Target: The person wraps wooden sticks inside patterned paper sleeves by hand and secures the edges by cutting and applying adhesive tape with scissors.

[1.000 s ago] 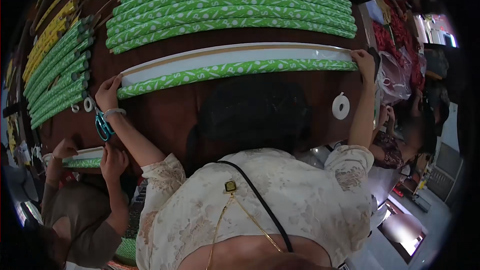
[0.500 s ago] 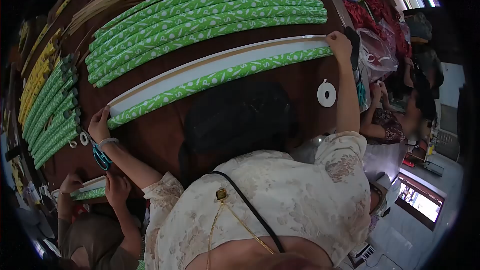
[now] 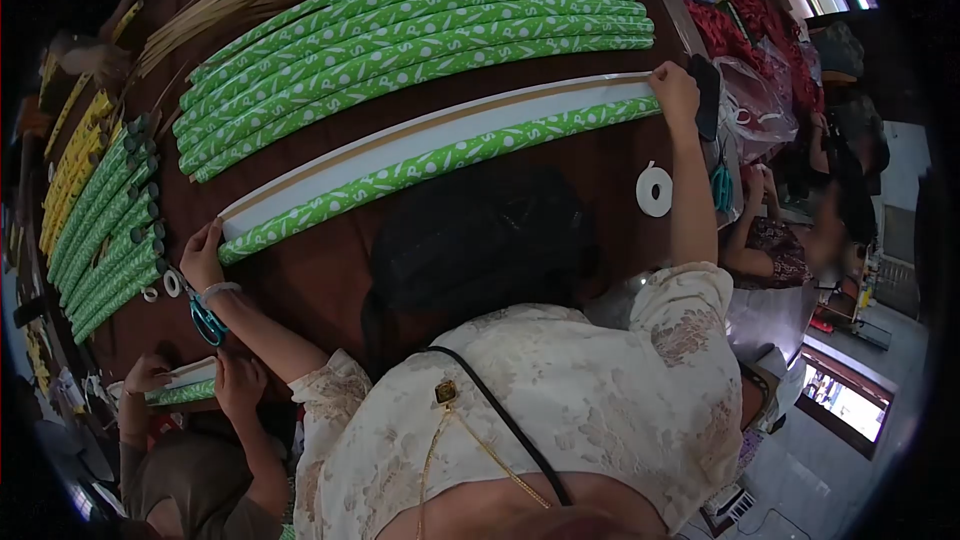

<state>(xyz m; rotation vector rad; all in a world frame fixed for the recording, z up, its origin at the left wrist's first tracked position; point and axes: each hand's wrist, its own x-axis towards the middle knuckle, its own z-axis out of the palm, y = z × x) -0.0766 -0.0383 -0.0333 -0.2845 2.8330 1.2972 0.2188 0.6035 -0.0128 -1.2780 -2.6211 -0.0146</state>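
Note:
A long green patterned roll (image 3: 440, 162) lies across the brown table, its white sheet edge (image 3: 400, 144) unrolled on the far side with a tan strip along it. My left hand (image 3: 204, 258) pinches the sheet's left end. At the right end, my right hand (image 3: 676, 96) grips the sheet's corner between closed fingers. A white tape roll (image 3: 654, 191) rests beside my right forearm. Near my left wrist are teal-handled scissors (image 3: 208, 322) and a small tape ring (image 3: 173, 283).
Several finished green rolls (image 3: 420, 50) lie beyond the sheet. More green rolls (image 3: 115, 230) and yellow rolls (image 3: 75, 170) are at the left. A co-worker's hands (image 3: 238, 380) hold another sheet at lower left. Red material and clear plastic (image 3: 750, 110) sit at the right.
Compared with a second ago, the view has turned, so the sheet slants more, lower at the left. Both hands keep their hold on its ends. Another person's hand has appeared at the upper left.

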